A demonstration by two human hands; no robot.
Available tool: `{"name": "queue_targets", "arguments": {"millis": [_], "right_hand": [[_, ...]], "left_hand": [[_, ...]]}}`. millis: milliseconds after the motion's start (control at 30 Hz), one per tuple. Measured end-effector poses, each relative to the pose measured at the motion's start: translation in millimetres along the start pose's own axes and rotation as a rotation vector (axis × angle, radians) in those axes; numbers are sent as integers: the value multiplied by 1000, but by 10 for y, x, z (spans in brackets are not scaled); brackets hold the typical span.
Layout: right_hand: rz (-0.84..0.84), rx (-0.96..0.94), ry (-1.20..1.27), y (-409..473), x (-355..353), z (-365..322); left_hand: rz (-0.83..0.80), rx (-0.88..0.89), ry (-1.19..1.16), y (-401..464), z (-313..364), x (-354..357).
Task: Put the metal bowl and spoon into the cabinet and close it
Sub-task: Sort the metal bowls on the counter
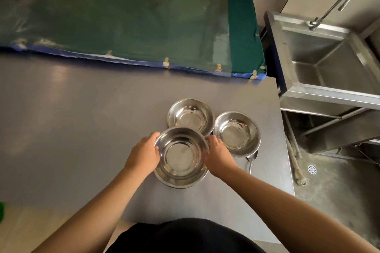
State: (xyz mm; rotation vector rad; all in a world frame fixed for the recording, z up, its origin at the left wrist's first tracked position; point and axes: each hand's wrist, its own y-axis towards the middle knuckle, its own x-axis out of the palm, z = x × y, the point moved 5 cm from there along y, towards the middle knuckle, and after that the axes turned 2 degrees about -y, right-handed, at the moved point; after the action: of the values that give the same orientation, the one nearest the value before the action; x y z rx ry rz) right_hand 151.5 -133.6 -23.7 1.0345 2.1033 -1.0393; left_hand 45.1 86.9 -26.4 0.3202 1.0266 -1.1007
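Observation:
Three shiny metal bowls are on the grey table [82, 129]. The nearest bowl [181, 156] is gripped at its rim by both hands: my left hand [145, 154] on its left side, my right hand [218, 153] on its right. It appears to sit on or just above another bowl whose edge shows beneath it. A second bowl [190, 116] stands behind it and a third bowl [236, 133] to the right. A metal spoon [251, 160] lies by the third bowl's near edge, partly hidden by it. No cabinet is in view.
A green padded bench [133, 16] runs along the table's far side. A steel sink [329, 61] with a curved tap [333, 8] stands to the right, past the table's right edge. The concrete floor there has a drain [312, 169].

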Motion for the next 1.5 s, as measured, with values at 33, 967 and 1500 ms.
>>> {"name": "queue_targets", "arguments": {"millis": [33, 967, 1500], "right_hand": [[13, -11, -11, 62, -42, -50], [54, 89, -146, 1385, -391, 49], [130, 73, -156, 1363, -348, 41]], "left_hand": [[11, 9, -3, 66, 16, -47], [-86, 36, 54, 1498, 469, 186], [-70, -9, 96, 1506, 368, 313]]}}
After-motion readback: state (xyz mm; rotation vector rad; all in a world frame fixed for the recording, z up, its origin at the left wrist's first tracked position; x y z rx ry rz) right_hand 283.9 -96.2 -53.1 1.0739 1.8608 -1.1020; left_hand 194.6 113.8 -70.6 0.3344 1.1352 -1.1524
